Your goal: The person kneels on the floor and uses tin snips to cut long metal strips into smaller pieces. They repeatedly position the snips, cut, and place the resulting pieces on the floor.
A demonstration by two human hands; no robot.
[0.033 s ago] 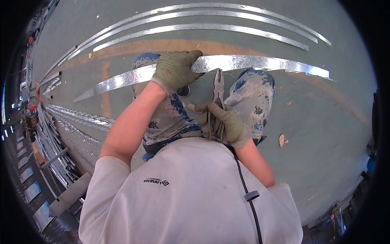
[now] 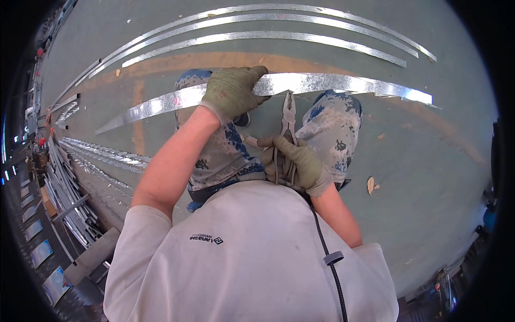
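on the grey-green floor (image 2: 424, 177), three long metal strips (image 2: 268, 36) lie beyond the person. a nearer metal strip (image 2: 327, 83) crosses over the left knee (image 2: 193, 78). the gloved left hand (image 2: 230, 92) is closed over it near its middle; the gloved right hand (image 2: 301, 161) grasps pliers (image 2: 288, 115), their tips at the strip's lower edge. i cannot tell whether they bite. a firm left grip, pliers square to the edge, would probably limit twisting.
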